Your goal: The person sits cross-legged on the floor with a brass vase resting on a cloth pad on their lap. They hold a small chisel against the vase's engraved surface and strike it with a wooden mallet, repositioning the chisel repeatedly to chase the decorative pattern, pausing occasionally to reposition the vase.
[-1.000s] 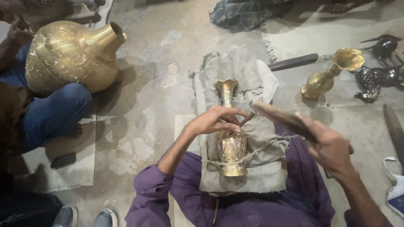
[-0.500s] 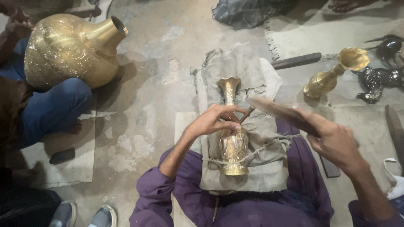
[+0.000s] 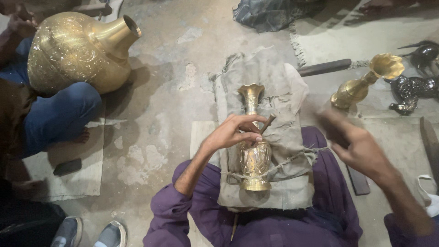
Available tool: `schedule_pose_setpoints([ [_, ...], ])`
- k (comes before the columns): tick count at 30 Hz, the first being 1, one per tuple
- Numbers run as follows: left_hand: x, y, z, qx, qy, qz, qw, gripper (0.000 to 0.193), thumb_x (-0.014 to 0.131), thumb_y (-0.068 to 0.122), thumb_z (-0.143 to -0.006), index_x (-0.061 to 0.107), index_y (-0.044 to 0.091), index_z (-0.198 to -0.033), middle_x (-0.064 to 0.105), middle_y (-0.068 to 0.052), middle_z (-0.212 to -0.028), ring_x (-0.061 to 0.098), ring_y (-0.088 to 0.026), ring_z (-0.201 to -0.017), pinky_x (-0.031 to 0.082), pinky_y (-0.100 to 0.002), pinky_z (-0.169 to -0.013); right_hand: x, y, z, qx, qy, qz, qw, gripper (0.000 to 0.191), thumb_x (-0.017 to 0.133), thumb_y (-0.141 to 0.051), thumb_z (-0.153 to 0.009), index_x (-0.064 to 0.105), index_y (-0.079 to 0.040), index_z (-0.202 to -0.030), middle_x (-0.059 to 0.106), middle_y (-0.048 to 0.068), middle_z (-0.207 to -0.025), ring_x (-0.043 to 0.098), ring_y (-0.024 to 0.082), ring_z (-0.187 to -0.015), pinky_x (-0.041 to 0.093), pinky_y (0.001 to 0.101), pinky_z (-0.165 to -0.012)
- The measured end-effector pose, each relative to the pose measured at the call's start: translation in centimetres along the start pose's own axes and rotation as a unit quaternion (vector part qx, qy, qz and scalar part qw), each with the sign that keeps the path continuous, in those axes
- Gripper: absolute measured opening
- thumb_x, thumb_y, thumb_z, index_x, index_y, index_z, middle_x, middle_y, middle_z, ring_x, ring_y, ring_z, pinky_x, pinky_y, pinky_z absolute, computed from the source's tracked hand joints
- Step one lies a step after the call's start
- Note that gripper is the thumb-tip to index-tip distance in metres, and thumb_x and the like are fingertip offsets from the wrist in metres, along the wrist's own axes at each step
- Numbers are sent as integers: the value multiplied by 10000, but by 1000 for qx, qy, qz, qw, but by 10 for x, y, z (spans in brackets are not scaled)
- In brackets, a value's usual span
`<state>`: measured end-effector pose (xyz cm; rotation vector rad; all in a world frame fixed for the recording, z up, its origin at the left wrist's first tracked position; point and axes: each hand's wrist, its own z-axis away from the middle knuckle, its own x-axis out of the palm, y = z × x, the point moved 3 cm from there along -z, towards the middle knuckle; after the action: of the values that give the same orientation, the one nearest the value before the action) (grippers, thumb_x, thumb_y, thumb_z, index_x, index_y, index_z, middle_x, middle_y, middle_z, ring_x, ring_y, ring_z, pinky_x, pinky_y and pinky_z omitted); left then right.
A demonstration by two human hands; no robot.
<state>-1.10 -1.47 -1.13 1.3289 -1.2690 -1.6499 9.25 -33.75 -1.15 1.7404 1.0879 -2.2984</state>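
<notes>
My left hand (image 3: pixel 235 131) rested curled over the neck of a small brass vase (image 3: pixel 254 146), fingers pinching a thin dark chisel (image 3: pixel 264 128) that slanted down against the metal. The vase lay on a grey cloth pad (image 3: pixel 283 183) across my lap, its fluted mouth pointing away from me and its foot toward my body, with a cord (image 3: pixel 292 158) crossing the pad and the vase's belly. My right hand (image 3: pixel 354 146) was off to the right, apart from the vase, blurred; I could not tell whether it gripped anything or how wide it stood.

On the concrete floor (image 3: pixel 183 59) to my right stood a second brass vase (image 3: pixel 363 84), tilted, just beside dark metal figurines (image 3: pixel 418 87). A dark bar (image 3: pixel 324 67) lay beyond the pad. At the far left another person's blue-trousered leg (image 3: pixel 59 116) propped a large engraved brass pot (image 3: pixel 75 52) lying on its side.
</notes>
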Motion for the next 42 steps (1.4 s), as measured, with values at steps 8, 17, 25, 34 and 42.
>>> schedule_pose_setpoints([
  [8,3,-1,2,-2,6,8,1000,529,772,215,-918,601,102,-1407,816,-89,-969,786,-155,-861,626,-325,-793,-10,-1,-5,-77,34,-28,996,816,687,-116,-899,373,-358,-1612,721,70,-1157,736,223,-945,630,364,-833],
  [17,5,0,4,-12,16,6,1000,543,774,208,-910,601,110,-1416,812,-90,-974,784,-161,-845,626,-323,-773,-19,-10,-7,-60,-34,1,998,846,672,-34,-822,387,-324,-1564,725,91,-1177,747,243,-912,630,373,-843],
  [25,4,-3,7,24,35,25,999,525,764,180,-930,590,79,-1415,809,-89,-1008,783,-151,-930,620,-317,-846,-9,8,-14,-1,-77,177,981,876,680,-81,-860,357,-495,-1561,740,-18,-1203,747,164,-864,651,307,-685],
  [34,8,-9,12,17,71,33,997,503,764,178,-931,605,76,-1397,807,-94,-1008,787,-171,-956,624,-327,-866,-21,-10,-19,49,-158,311,936,716,605,-114,-997,342,-393,-1602,717,-28,-1254,759,140,-926,681,278,-782],
  [42,12,-12,17,-14,102,45,994,516,771,211,-918,617,97,-1397,812,-99,-1000,786,-177,-959,624,-352,-883,-35,-27,-25,-37,-95,203,974,715,568,-123,-960,346,-346,-1602,693,23,-1307,753,176,-958,663,314,-782],
])
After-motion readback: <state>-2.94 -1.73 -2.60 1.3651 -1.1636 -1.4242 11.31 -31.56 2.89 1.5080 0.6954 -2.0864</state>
